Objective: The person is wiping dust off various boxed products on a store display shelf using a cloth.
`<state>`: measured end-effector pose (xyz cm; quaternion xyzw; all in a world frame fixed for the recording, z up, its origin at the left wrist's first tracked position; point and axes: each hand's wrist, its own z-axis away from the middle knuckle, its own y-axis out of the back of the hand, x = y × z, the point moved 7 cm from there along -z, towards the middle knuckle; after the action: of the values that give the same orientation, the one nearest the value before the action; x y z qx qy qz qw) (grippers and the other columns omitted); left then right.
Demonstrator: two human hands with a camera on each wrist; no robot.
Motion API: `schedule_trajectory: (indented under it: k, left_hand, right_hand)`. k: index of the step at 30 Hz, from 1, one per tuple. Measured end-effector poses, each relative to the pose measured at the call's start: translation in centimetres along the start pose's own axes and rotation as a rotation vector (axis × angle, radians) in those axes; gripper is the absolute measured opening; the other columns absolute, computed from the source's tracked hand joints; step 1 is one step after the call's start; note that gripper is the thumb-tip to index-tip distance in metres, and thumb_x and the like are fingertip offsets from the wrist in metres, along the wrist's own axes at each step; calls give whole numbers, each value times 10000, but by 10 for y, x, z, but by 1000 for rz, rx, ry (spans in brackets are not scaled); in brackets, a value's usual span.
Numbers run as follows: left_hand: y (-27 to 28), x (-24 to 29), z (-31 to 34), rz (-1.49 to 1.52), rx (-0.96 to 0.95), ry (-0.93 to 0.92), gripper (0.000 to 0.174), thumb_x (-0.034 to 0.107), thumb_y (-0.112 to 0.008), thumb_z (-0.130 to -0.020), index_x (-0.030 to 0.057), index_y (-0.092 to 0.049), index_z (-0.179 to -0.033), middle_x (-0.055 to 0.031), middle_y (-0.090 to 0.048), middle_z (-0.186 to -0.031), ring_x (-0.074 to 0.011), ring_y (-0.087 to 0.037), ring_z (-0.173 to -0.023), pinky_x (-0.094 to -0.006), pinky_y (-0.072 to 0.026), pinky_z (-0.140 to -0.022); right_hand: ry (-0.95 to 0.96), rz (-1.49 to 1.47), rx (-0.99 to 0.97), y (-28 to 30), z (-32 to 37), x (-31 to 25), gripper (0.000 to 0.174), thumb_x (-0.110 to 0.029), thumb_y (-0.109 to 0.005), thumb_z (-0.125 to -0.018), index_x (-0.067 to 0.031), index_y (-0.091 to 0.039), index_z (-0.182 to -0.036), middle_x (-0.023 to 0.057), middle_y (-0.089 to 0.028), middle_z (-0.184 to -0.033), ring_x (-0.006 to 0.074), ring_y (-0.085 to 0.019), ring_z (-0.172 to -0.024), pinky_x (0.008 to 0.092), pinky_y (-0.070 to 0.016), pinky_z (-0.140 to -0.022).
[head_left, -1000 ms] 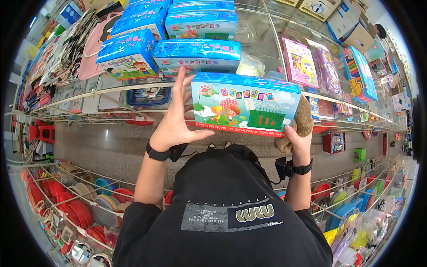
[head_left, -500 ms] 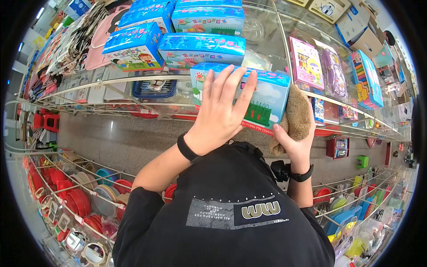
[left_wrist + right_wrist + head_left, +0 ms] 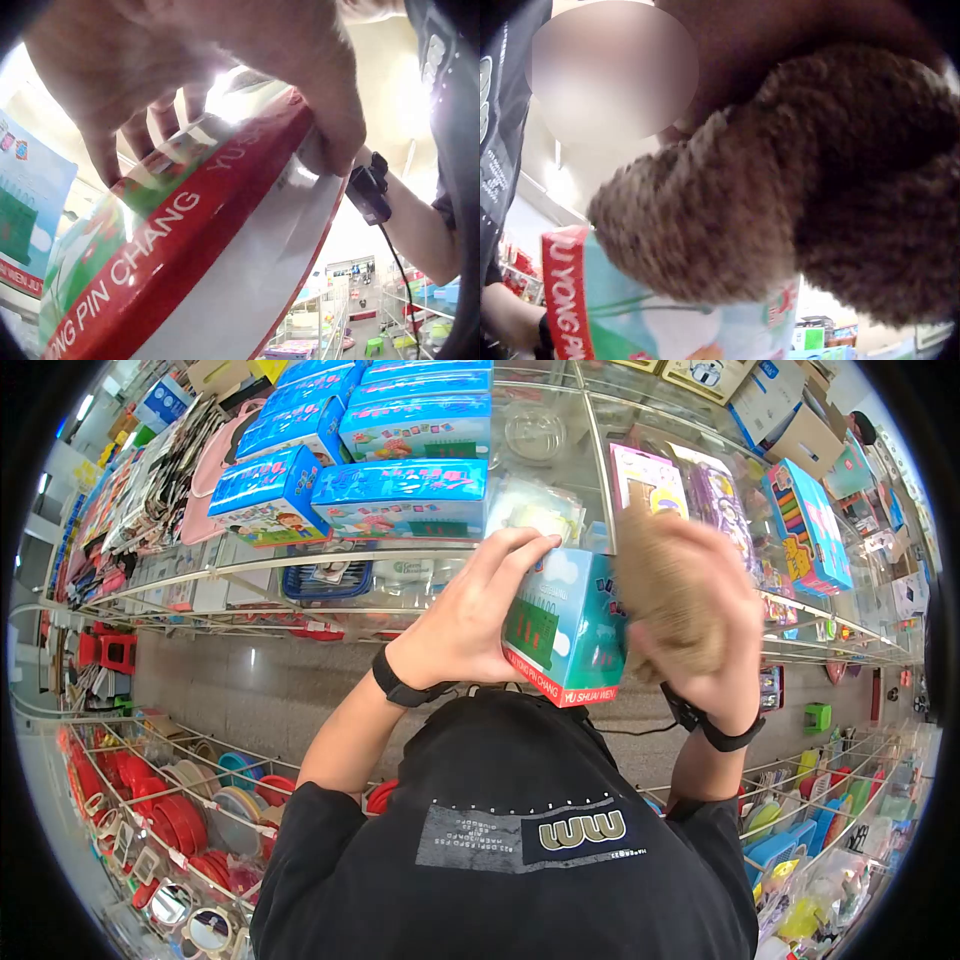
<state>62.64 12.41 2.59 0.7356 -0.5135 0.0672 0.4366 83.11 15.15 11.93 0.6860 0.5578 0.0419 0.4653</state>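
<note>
In the head view my left hand grips a blue toy box with a red band along its bottom edge. The box is turned so that one corner points toward me. Thumb and fingers span its sides in the left wrist view, where the red lettered band and white underside show. My right hand holds a bunched brown fluffy cloth, blurred, beside the box's right end. The right wrist view has the cloth overlapping the box's printed face.
Similar blue boxes stand in rows on the glass shelf ahead. A pink package and a box of coloured pens sit to the right. A lower rack with red basins runs behind me, across the aisle floor.
The box has turned from its long printed face to a corner view. My left hand has gone from lying across its front to gripping it. My right hand has lifted the cloth up and right.
</note>
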Motion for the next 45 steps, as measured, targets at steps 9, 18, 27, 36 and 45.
schedule_trajectory:
  k: [9, 18, 27, 36, 45]
  left_hand:
    - [-19, -15, -5, 30, 25, 64, 1188, 290, -1017, -596, -50, -406, -1556, -259, -509, -1477, -439, -541, -1376, -489, -465, -1158]
    - [-39, -20, 0, 21, 80, 167, 1163, 330, -1013, -671, -20, -394, -1592, -208, -498, -1513, -373, -529, -1429, -488, -465, -1174]
    - [-58, -8, 3, -10, 32, 166, 1246, 317, -1036, -564, -12, -398, -1583, -236, -489, -1508, -431, -545, -1388, -493, -474, -1165]
    - [-56, -21, 11, -17, 85, 292, 1244, 291, -1021, -550, 4, -398, -1588, -221, -484, -1490, -427, -542, -1386, -487, -482, -1150]
    - [-57, -2, 3, -126, 100, 250, 1269, 345, -1040, -561, 11, -394, -1600, -238, -466, -1476, -461, -539, -1359, -507, -486, -1127]
  right_hand:
    - [470, 104, -255, -18, 10, -28, 353, -250, -764, -714, -115, -798, -1038, 56, -746, -1199, 275, -620, -873, 401, -545, -764]
    - [441, 104, -288, -6, 13, -10, 372, -172, -766, -731, -114, -765, -1099, 58, -692, -1267, 268, -623, -906, 371, -575, -799]
    - [276, 112, -168, -4, -2, 41, 463, -144, -866, -684, -115, -769, -1136, 75, -716, -1211, 343, -662, -1029, 441, -580, -882]
    - [393, -128, -398, -9, 47, 30, 439, -299, -848, -679, -132, -772, -1079, 76, -711, -1239, 306, -643, -945, 439, -565, -847]
    - [-345, -285, 282, 7, 81, 117, 559, -29, -837, -834, 84, -631, -1341, 198, -700, -1284, 327, -692, -1160, 417, -505, -1062]
